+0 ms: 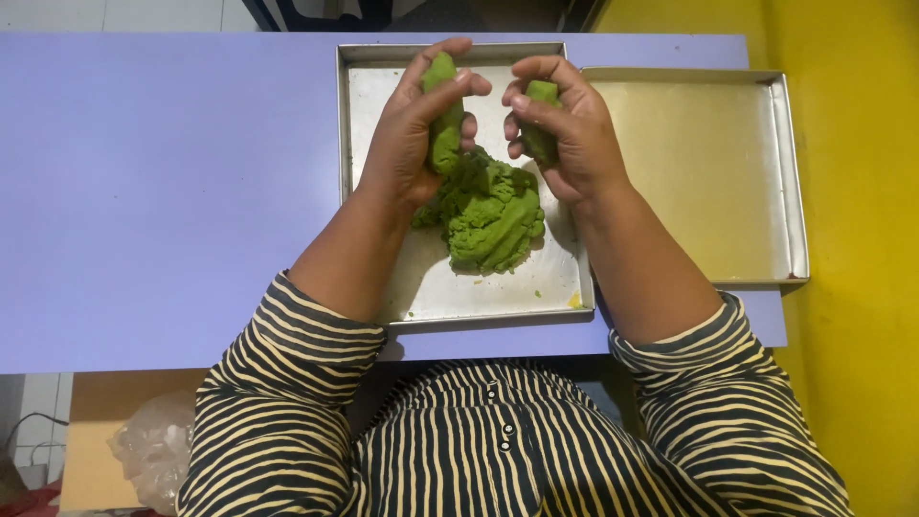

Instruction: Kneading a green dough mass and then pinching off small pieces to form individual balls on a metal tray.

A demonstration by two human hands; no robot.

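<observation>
A lumpy mound of green dough [488, 215] lies in the middle of a square metal tray [479, 292]. My left hand [412, 134] is closed around a long piece of green dough [443, 110] held above the mound; the piece sticks out at the top of the fist. My right hand [565, 134] grips a smaller piece of green dough [542, 94] just to the right. The two hands are a little apart, both over the far half of the tray.
A second metal tray [780, 172] with a yellowish inside sits to the right, touching the first. Both rest on a lilac table [163, 191]. A yellow wall [862, 335] runs along the right. A crumpled plastic bag [153, 445] lies below the table's left front.
</observation>
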